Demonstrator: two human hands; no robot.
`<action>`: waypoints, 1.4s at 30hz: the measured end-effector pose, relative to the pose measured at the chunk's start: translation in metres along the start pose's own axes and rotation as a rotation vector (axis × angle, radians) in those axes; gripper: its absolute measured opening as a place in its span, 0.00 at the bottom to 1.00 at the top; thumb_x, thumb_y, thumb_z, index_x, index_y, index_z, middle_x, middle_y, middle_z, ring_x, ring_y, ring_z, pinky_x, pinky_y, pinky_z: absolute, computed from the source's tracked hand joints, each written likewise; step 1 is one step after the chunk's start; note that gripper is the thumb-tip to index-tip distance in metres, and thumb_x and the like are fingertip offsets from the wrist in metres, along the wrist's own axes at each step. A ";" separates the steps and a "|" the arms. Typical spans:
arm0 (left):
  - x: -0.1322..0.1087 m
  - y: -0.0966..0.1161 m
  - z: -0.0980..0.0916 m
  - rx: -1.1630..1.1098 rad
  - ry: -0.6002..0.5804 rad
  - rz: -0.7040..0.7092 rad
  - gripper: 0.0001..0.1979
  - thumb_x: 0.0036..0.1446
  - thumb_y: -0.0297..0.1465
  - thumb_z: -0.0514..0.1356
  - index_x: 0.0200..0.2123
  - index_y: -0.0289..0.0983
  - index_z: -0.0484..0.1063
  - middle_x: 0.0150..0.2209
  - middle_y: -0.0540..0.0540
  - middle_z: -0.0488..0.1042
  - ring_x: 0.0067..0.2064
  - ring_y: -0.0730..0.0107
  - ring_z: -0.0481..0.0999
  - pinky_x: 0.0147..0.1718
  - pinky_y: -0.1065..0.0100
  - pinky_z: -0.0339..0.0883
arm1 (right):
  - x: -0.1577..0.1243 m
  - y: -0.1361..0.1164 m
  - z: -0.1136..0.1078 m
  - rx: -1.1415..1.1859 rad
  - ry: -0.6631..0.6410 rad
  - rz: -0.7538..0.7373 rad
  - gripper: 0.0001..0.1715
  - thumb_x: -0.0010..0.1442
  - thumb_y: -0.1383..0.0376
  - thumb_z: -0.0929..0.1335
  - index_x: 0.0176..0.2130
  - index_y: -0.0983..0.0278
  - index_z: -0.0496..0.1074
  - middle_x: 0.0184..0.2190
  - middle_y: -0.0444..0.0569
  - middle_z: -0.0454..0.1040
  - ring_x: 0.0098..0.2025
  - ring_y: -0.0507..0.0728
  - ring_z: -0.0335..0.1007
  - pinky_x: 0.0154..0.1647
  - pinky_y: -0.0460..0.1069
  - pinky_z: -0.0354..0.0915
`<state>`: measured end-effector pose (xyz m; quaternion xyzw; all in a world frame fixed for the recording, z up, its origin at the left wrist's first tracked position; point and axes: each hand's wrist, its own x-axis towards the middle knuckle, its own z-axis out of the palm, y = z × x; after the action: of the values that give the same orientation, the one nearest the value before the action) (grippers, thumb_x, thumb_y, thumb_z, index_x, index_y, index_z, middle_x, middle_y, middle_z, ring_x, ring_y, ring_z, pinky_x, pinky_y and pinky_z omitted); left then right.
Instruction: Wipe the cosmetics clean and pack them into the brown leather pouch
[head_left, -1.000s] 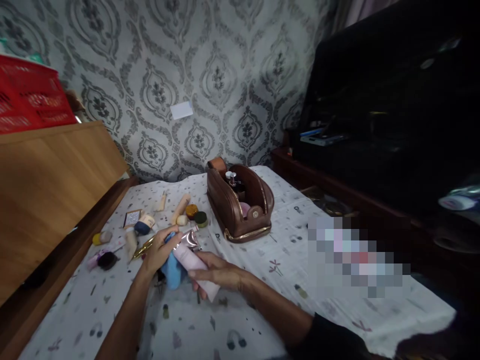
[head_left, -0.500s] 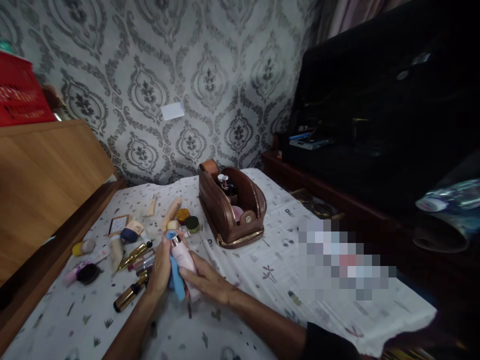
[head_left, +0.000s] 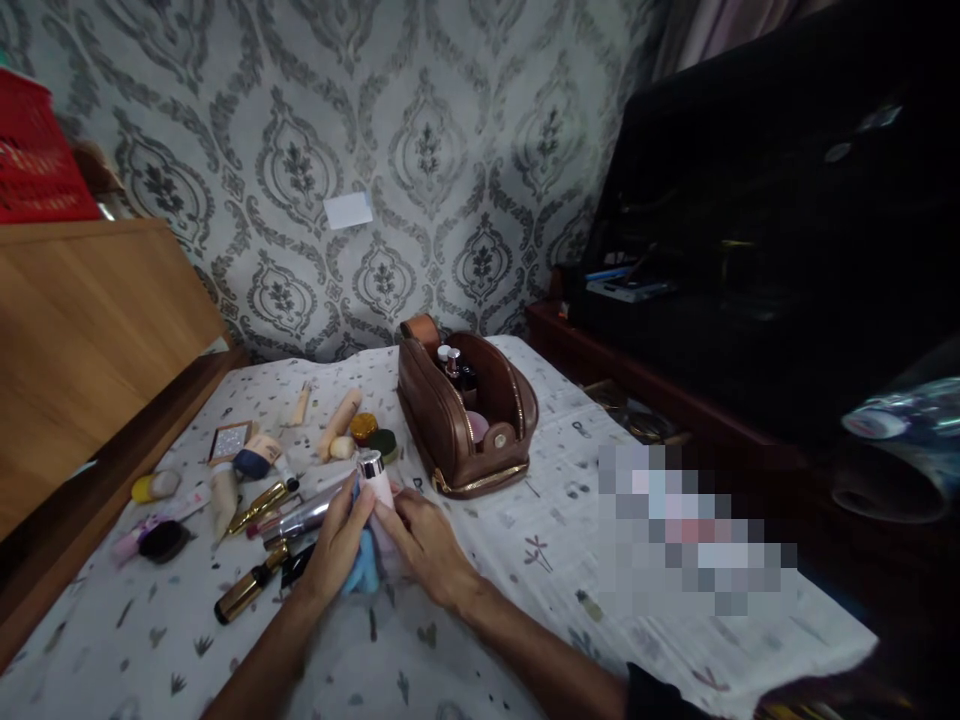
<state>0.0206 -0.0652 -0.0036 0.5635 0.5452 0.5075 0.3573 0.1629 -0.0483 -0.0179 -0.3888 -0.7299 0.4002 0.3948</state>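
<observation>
Head view: right hand (head_left: 427, 540) grips a pale pink tube (head_left: 379, 497), left hand (head_left: 339, 540) closed on blue cloth (head_left: 364, 572) beside it. The tube tilts near upright, shiny silver cap (head_left: 370, 465) uppermost.

The left hand (head_left: 339, 540) and right hand (head_left: 429, 548) are hiding most of the pale pink tube (head_left: 379, 487). Near the right edge of the printed cloth (head_left: 536, 505), a pixelated patch (head_left: 697, 530) is masking something, while the picture's left edge is cutting off a red crate (head_left: 37, 155).
</observation>
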 end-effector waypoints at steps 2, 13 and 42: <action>0.001 -0.003 -0.003 -0.009 0.023 -0.022 0.21 0.59 0.51 0.57 0.44 0.41 0.75 0.46 0.45 0.79 0.58 0.58 0.71 0.59 0.62 0.62 | 0.001 0.000 -0.004 -0.096 0.096 0.015 0.28 0.64 0.45 0.63 0.29 0.65 0.73 0.30 0.49 0.71 0.33 0.55 0.67 0.38 0.50 0.65; -0.003 -0.003 -0.004 -0.096 -0.184 -0.171 0.27 0.49 0.55 0.63 0.43 0.41 0.79 0.48 0.41 0.80 0.57 0.51 0.73 0.59 0.56 0.64 | 0.006 -0.011 -0.021 0.210 0.149 -0.101 0.18 0.61 0.52 0.68 0.34 0.64 0.76 0.28 0.44 0.63 0.33 0.52 0.60 0.33 0.47 0.58; 0.014 -0.002 -0.010 -0.314 0.143 -0.275 0.27 0.45 0.56 0.65 0.31 0.37 0.69 0.18 0.57 0.65 0.16 0.78 0.61 0.14 0.74 0.55 | 0.006 -0.024 -0.034 0.756 0.340 -0.097 0.19 0.61 0.56 0.70 0.49 0.61 0.69 0.40 0.48 0.75 0.24 0.49 0.67 0.24 0.47 0.65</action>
<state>0.0087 -0.0529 -0.0008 0.3835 0.5552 0.5714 0.4670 0.1845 -0.0429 0.0171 -0.2421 -0.4733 0.5511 0.6432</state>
